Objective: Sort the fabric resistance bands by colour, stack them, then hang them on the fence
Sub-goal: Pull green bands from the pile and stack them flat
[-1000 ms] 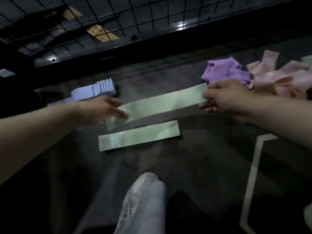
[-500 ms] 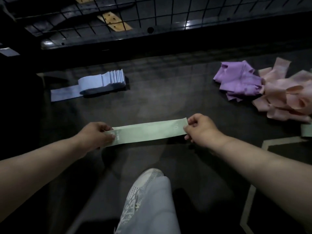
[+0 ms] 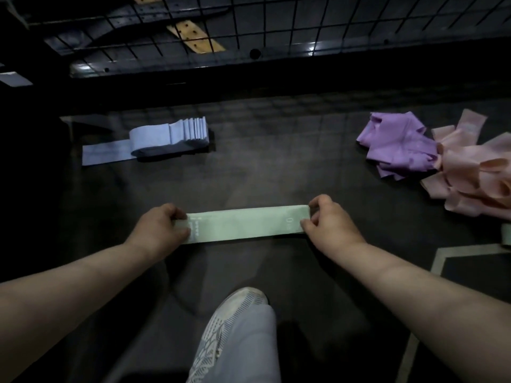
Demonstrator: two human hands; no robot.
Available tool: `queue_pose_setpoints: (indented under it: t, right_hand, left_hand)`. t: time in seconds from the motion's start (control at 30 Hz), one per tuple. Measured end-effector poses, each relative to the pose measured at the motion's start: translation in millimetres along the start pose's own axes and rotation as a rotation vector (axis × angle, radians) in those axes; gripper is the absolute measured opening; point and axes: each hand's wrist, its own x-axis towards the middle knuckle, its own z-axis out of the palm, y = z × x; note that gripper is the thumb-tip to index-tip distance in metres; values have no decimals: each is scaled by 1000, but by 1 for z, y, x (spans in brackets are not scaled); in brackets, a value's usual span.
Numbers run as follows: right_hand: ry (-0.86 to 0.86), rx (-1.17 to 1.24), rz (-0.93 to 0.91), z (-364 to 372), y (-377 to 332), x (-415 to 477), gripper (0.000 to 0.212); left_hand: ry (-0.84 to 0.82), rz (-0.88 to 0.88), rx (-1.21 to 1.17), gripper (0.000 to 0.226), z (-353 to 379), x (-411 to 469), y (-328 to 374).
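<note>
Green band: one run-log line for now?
step: stacking green | left hand: pinches green band, left end | right hand: pinches right end | blue stack: far left | purple pile, pink pile: right, loose

Dim, grainy wide-angle view over a dark floor (image 3: 276,172).
Glare spots along the fence (image 3: 276,23) well beyond the fingers (image 3: 177,214); shadow pools nearer than them; edges curve.

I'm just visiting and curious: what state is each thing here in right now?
green band, flat, pinched at both ends
left hand, pinches its left end
right hand, pinches its right end
blue bands, neatly stacked
purple bands, loose crumpled heap
pink bands, loose crumpled heap
fence, no bands hanging in view
</note>
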Motion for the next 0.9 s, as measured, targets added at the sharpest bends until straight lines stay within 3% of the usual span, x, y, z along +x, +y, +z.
queue_pose_setpoints:
  t: [0.13, 0.23, 0.37, 0.47, 0.6, 0.77, 0.83, 0.9]
  right_hand:
    - [70, -291, -231, -2, -2, -8, 67]
    - [-14, -545, -427, -4, -3, -6, 87]
    - [-83, -676, -509, 2, -4, 0, 89]
    - [-81, -705, -508, 8, -6, 8, 78]
    - [-106, -673, -466, 10, -11, 17, 63]
    - [-127, -611, -394, 11, -7, 16, 81]
    - [-80, -422, -243, 12, -4, 10, 98]
    - [57, -69, -24, 14, -3, 4, 89]
  left_hand:
    - [63, 148, 352, 48, 0, -10, 2]
    - [155, 310, 605, 64, 2, -11, 0]
    - [89, 407, 691, 88, 12, -3, -9]
    - [56, 421, 659, 75, 13, 0, -5]
    - [72, 432, 667, 62, 10, 8, -2]
    - [0, 385, 618, 77, 9, 9, -4]
    - [18, 222, 429, 88, 12, 3, -6]
    - [88, -64, 110, 73, 16, -3, -5]
